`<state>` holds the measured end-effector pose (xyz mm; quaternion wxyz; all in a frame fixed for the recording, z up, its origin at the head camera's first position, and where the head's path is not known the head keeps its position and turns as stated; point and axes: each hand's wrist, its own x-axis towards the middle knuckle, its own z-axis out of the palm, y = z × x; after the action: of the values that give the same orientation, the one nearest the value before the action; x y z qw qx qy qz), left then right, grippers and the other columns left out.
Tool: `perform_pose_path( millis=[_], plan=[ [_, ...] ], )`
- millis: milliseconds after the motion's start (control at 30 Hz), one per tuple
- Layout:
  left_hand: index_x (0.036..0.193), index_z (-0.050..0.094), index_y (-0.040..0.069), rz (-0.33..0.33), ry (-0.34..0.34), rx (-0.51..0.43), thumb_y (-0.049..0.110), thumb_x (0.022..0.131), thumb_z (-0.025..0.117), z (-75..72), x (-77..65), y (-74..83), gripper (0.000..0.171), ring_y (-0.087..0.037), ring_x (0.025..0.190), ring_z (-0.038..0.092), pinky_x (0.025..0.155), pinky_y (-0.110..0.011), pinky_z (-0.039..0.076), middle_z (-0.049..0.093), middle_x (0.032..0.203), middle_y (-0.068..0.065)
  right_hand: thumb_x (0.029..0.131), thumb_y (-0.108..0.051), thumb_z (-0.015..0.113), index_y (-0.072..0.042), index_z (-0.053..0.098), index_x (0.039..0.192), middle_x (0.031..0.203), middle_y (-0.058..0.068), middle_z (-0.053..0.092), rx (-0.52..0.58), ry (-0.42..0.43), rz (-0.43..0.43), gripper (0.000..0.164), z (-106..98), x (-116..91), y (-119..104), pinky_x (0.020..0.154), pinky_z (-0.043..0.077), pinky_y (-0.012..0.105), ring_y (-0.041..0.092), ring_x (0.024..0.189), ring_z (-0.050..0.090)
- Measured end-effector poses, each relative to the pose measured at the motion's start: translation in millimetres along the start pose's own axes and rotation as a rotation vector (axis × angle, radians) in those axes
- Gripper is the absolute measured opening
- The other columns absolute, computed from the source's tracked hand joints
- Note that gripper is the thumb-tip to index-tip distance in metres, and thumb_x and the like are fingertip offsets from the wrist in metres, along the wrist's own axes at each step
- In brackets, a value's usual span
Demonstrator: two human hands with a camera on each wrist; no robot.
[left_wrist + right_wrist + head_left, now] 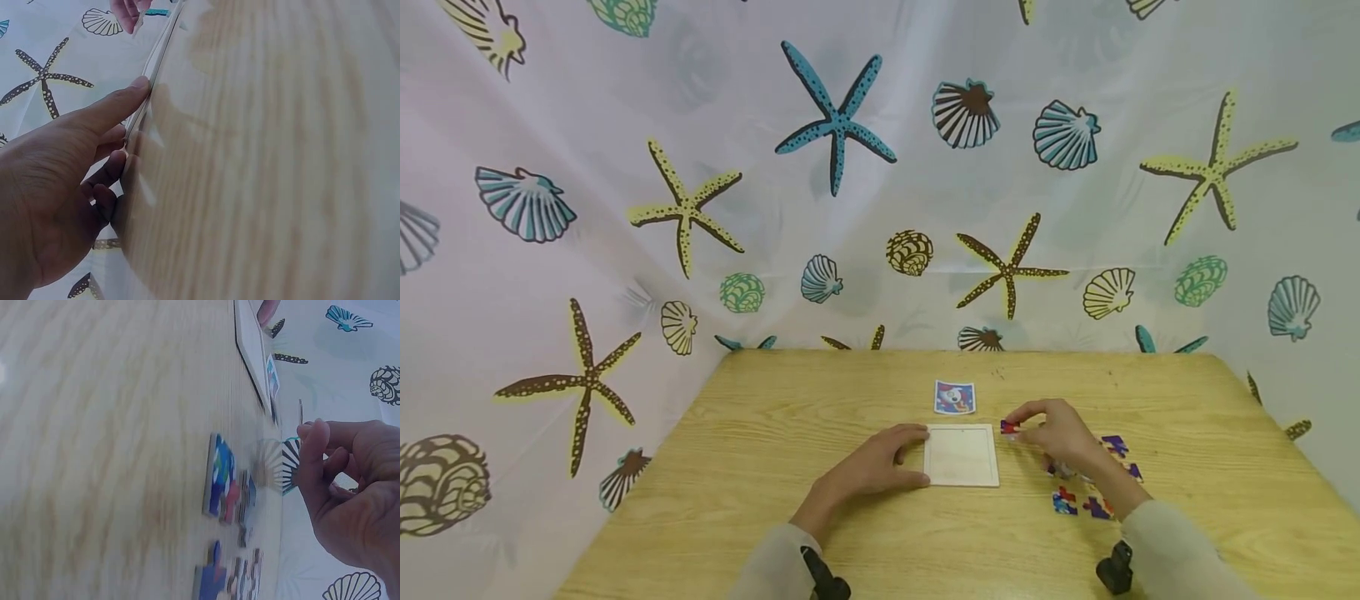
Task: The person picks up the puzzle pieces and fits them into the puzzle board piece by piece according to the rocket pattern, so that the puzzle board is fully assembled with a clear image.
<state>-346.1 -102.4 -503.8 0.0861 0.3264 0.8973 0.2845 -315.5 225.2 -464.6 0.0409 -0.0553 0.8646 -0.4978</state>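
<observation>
A shallow white puzzle frame (pixel 961 455) lies bare on the wooden table. My left hand (pixel 880 460) rests at its left side, thumb and fingertips touching the edge; the left wrist view shows the same hand (pixel 69 169) along the thin rim. To the right of the frame, my right hand (pixel 1060 435) pinches a jigsaw piece (pixel 1009 428) in red and blue between thumb and fingers. In the right wrist view that hand (pixel 350 481) is raised off the table, the piece (pixel 300 411) seen edge-on. Loose jigsaw pieces (pixel 1064 501) lie below and behind the right hand, some hidden by it.
A small picture card (pixel 955 398) with a white figure on blue lies just beyond the frame. The light wooden table (pixel 775 417) ends at a hanging curtain (pixel 887 183) printed with starfish and shells, which also runs along both sides.
</observation>
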Motion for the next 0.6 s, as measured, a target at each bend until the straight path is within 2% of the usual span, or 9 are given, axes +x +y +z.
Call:
perform_pose_path(
  millis=[200, 400, 533, 600],
  plan=[
    [0.155, 0.049, 0.011, 0.008, 0.011, 0.022, 0.045, 0.094, 0.077, -1.9, 1.5, 1.1, 0.075, -0.014, 0.095, 0.049, 0.090, -0.036, 0.037, 0.049, 0.156, -0.005, 0.097, 0.002, 0.067, -0.003, 0.076, 0.116, 0.138, 0.027, 0.061, 0.006, -0.009, 0.000, 0.022, 10, 6, -7, 0.044, 0.053, 0.037, 0.017, 0.038, 0.051],
    [0.155, 0.049, 0.011, 0.008, 0.025, 0.025, 0.044, 0.093, 0.078, -3.9, 2.0, 0.0, 0.076, -0.015, 0.097, 0.049, 0.090, -0.037, 0.039, 0.049, 0.155, -0.006, 0.095, 0.003, 0.068, -0.006, 0.078, 0.113, 0.137, 0.024, 0.063, 0.011, 0.003, -0.016, 0.022, 20, 16, -15, 0.042, 0.048, 0.032, 0.013, 0.038, 0.041],
    [0.155, 0.049, 0.011, -0.010, 0.013, -0.007, 0.045, 0.093, 0.077, -2.3, 0.6, 0.7, 0.076, -0.017, 0.105, 0.050, 0.098, -0.040, 0.042, 0.048, 0.158, -0.006, 0.093, 0.004, 0.070, -0.007, 0.080, 0.109, 0.136, 0.022, 0.064, 0.013, 0.005, -0.003, 0.021, 30, 19, -17, 0.041, 0.046, 0.031, 0.011, 0.038, 0.039],
    [0.156, 0.049, 0.012, -0.015, 0.002, -0.022, 0.045, 0.093, 0.077, -1.0, -0.3, 0.8, 0.076, -0.019, 0.117, 0.052, 0.106, -0.043, 0.042, 0.046, 0.160, -0.006, 0.093, 0.004, 0.070, -0.008, 0.080, 0.107, 0.137, 0.021, 0.064, 0.009, 0.000, 0.006, 0.021, 35, 20, -19, 0.041, 0.046, 0.029, 0.010, 0.038, 0.038]
  ],
)
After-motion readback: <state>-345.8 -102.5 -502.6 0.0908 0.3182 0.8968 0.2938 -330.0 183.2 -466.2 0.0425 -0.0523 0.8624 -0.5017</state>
